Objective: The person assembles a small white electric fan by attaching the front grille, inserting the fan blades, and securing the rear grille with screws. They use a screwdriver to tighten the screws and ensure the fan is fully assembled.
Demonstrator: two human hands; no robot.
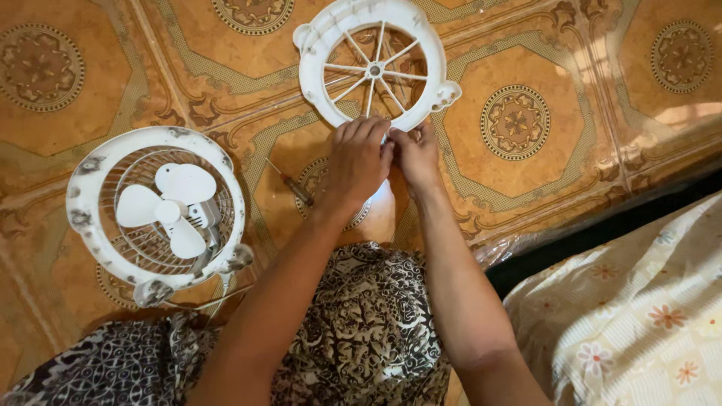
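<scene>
- Patterned tile floor (571,68) spreads under everything.
- Flowered bedding (647,316) lies at four o'clock.
- White fan body (158,214), three blades showing, sits at nine o'clock.
- White fan grille (374,64) lies at twelve o'clock.
- Left hand (357,162) and right hand (416,154) meet, fingers curled on the grille's near rim.
- Screwdriver (289,183) lies just left of the left hand.

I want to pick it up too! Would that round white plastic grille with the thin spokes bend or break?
The round white plastic fan grille probably feels light, being mostly open gaps. Its thin spokes look bendy and could snap if squeezed. The thicker outer ring, where the left hand and right hand touch, seems sturdier.
</scene>
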